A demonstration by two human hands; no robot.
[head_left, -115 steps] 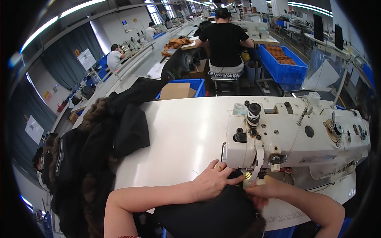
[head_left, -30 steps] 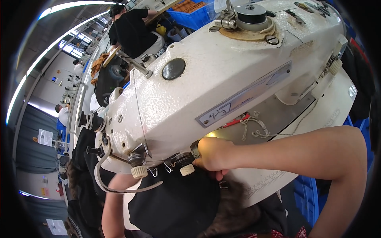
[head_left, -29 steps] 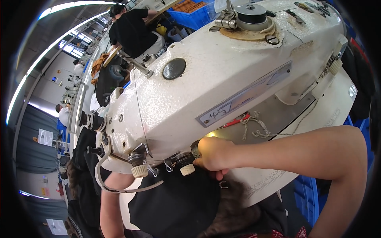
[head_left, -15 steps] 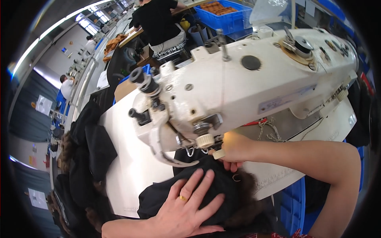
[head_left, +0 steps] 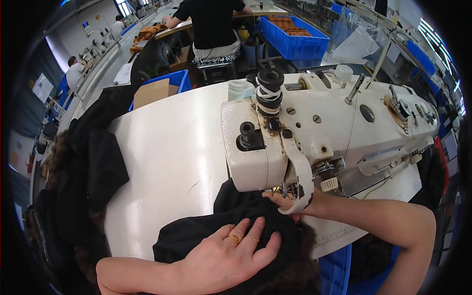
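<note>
A white sewing machine [head_left: 368, 123] fills the right half of the worktable. Black fabric with brown fur trim [head_left: 179, 231] lies bunched at its needle end, partly under the head. My left hand [head_left: 231, 248], a gold ring on one finger, rests on this fabric with its fingers spread. My right hand [head_left: 287, 204] reaches to the needle area beside the presser foot; its fingers are mostly hidden behind the lifting lever [head_left: 302, 179], so their grip is unclear.
Black fur-trimmed garments [head_left: 98, 167] are piled along the left of the white table [head_left: 162, 157]. A blue crate with cardboard [head_left: 155, 93] stands beyond it. A co-worker [head_left: 214, 27] sits ahead, beside a blue crate of plaid fabric [head_left: 295, 39]. Another blue crate [head_left: 334, 268] is below right.
My view has swung back from close over the machine. My left hand has come from behind the head onto the nearer part of the fabric. My right hand stays by the needle.
</note>
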